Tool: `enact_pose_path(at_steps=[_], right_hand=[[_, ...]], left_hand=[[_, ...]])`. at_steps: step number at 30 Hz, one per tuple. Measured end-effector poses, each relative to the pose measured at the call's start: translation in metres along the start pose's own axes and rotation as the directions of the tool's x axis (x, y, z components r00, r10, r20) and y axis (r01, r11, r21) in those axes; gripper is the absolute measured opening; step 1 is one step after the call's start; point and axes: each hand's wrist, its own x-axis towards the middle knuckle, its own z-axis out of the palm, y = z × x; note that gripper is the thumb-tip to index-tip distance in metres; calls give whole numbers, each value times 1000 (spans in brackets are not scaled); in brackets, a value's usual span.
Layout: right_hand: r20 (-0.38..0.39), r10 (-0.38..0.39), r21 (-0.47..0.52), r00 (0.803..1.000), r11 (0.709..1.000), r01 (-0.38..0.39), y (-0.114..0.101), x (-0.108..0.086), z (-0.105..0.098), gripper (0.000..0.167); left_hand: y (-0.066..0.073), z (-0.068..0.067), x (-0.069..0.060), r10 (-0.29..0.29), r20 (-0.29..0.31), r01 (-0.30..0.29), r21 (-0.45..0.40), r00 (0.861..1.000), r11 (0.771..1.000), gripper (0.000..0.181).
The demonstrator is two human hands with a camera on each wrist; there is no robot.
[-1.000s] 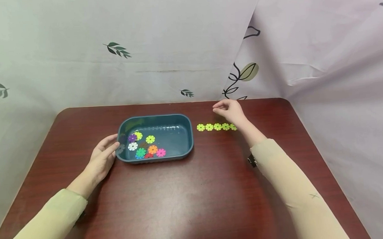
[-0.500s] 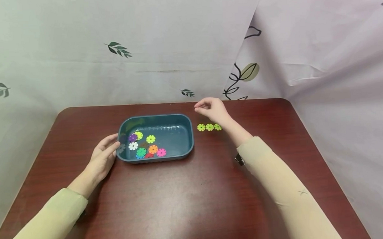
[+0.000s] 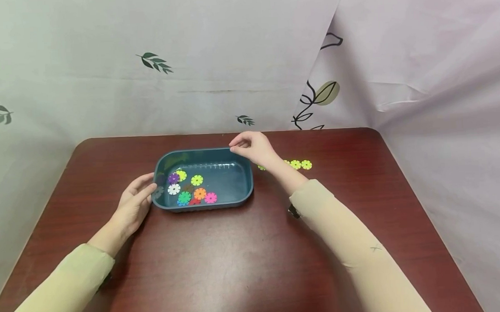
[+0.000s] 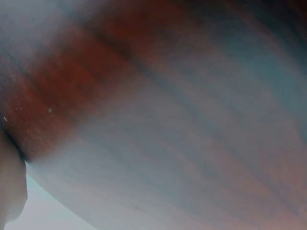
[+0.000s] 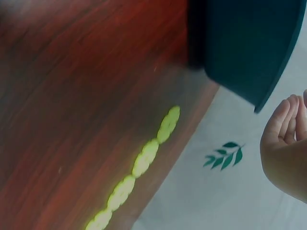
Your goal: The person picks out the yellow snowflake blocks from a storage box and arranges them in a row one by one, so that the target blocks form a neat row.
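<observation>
A dark blue plastic tray stands on the table. My left hand holds its left end, the thumb at the rim. Flower-shaped notched discs lie inside, mostly in the left half: purple, white, green, orange, pink and a yellow one, among others. Above the tray's back right corner is my right hand, fingers bent towards the thumb, nothing visible between them. A row of yellow discs lies right of the tray, partly hidden by my right forearm.
The dark red wooden table reaches back to a pale cloth with leaf prints. More cloth hangs at the right side. The left wrist view is blurred, with only part of the hand at its lower left edge.
My right hand has moved left from above the yellow row to the tray's back right corner, uncovering the row's right end. The left hand and tray have hardly moved.
</observation>
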Motion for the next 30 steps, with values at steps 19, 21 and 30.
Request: enact_pose_path(at_steps=[19,21,30], right_hand=[[144,0,-4,990,1000,1,-9,9,53,13],[167,4,-11,986,1000,-2,-9,10,57,14],[249,-10,-82,968,996,31,-10,14,77,15]], left_hand=[[1,1,-1,-3,-6,3,12,1000,1000,30],[1,1,-1,-3,-13,4,14,1000,1000,30],[0,2,0,-4,-21,5,16,1000,1000,30]])
